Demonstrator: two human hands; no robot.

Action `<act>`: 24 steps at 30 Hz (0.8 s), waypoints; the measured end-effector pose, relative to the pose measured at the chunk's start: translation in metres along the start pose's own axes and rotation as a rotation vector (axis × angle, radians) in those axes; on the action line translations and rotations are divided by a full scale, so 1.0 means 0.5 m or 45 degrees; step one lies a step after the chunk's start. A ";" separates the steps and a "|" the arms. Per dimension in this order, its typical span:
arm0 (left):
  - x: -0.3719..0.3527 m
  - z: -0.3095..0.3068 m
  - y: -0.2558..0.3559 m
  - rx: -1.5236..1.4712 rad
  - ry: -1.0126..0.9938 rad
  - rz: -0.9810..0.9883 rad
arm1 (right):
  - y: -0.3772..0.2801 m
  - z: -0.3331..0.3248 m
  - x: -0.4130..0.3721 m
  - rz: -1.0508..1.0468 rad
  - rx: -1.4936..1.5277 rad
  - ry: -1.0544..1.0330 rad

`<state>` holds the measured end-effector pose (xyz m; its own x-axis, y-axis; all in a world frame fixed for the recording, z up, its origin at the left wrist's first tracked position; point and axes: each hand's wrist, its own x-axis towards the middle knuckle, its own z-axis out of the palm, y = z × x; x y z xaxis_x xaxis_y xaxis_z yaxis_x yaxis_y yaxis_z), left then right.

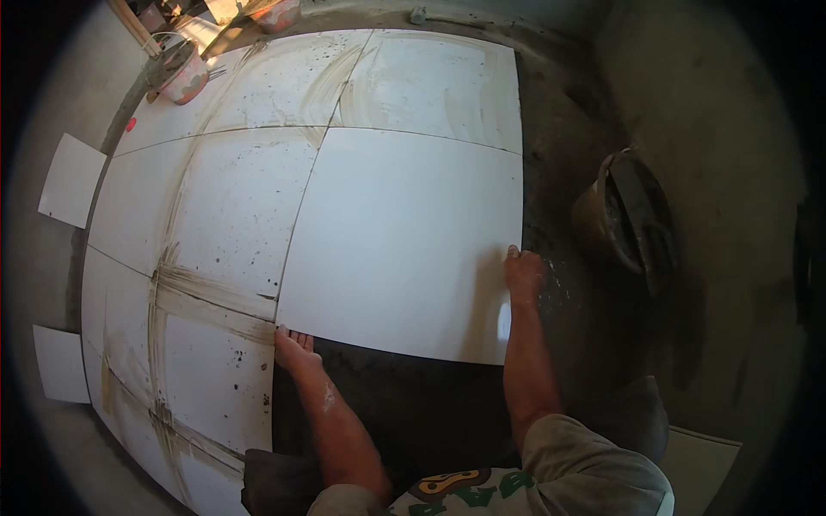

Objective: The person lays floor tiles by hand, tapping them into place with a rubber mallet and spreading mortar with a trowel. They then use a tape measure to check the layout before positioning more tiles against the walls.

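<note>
Your left hand [298,348] and right hand [525,275] seem to pinch a white tile [400,241], at its near-left corner and right edge respectively.

Large tile [400,241]: plain white, greyed by shadow at right. Left of the large tile, laid tiles [245,193] are streaked tan over white and flecked dark. Beyond it, far left, pail [187,84]: reddish pink, blotched grey. Right of it, floor [555,116]: dark grey. Below it, shirt [559,464]: pale grey, printed with green marks and a brown-yellow motif.
</note>
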<state>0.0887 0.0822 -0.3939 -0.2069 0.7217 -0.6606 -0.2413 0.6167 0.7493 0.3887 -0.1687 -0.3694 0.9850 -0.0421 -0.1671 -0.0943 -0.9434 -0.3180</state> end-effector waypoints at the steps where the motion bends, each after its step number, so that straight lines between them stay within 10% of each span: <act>1: -0.002 0.003 0.001 0.051 0.012 -0.020 | -0.034 -0.032 -0.002 -0.072 0.036 0.059; 10: -0.080 0.083 0.082 0.043 -0.068 0.559 | -0.223 -0.111 -0.035 -0.618 0.358 0.180; 18: -0.150 0.116 -0.054 1.303 -0.196 0.821 | -0.213 0.064 -0.062 -0.762 0.253 -0.095; 24: -0.149 0.119 -0.094 1.494 -0.230 0.978 | -0.264 0.086 -0.087 -0.880 0.200 -0.074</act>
<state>0.1718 0.0184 -0.3772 0.2199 0.9670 -0.1286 0.8101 -0.1077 0.5763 0.3520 -0.0283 -0.3605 0.8180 0.5706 0.0729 0.5253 -0.6892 -0.4990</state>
